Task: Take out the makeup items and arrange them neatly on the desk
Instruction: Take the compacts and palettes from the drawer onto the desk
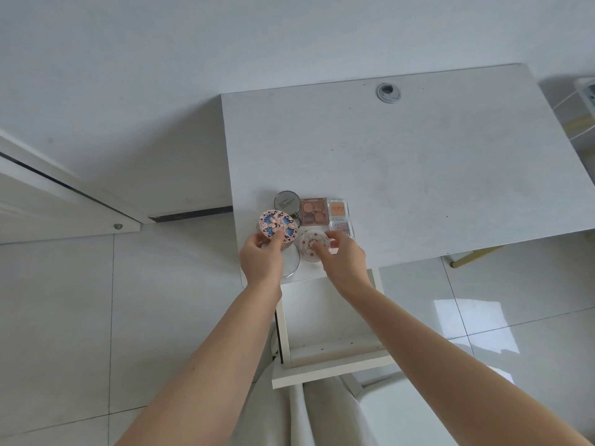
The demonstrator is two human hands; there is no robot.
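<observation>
At the left, the left hand (260,257) grips an ornate round compact (277,226) patterned in pink and blue, its fingers (277,237) curled over the near edge, the compact held at the near left corner of the surface (418,162); a clear round rim (293,262) shows just beside that hand, mostly covered by it, and what it belongs to cannot be told; behind the compact lies a grey round compact (286,203); next to it a brown four-pan palette (313,211); then two small square pans, an orange pan (338,208) and a mauve pan (342,227) nearer; the right hand (343,257) pinches a white round case (313,245) with red dots, its fingers curled at the rim. By my judgement the task is well along: four items sit in a tight cluster and two are being placed; whether more remain cannot be told, since no bag or box shows; labels are too small to read.
</observation>
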